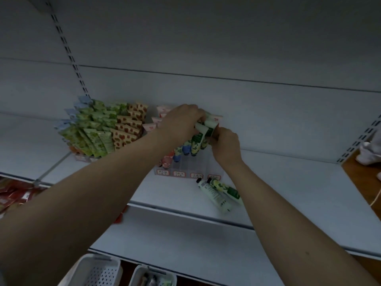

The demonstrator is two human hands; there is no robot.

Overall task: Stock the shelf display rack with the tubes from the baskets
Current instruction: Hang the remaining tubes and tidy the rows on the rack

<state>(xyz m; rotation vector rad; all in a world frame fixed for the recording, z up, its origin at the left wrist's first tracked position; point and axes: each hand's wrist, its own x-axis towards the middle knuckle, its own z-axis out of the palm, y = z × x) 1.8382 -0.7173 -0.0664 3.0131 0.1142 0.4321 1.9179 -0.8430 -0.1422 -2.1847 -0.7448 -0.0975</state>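
A clear display rack (203,168) with labelled slots stands on the white shelf (288,182). Red, blue and green tubes (186,149) stand in its slots. Over the rack's back right, my left hand (181,122) and my right hand (225,144) both grip a small bunch of green and white tubes (206,129). Two green tubes (220,193) lie loose on the shelf just in front of the rack. Two white perforated baskets (99,271) (152,275) sit below the shelf at the bottom edge; the right one holds something dark.
A second rack (103,129) full of green, blue and red-patterned tubes stands to the left. Red packets (14,193) lie on a lower shelf at far left. A slotted upright (358,141) and a wooden surface (362,182) bound the shelf on the right.
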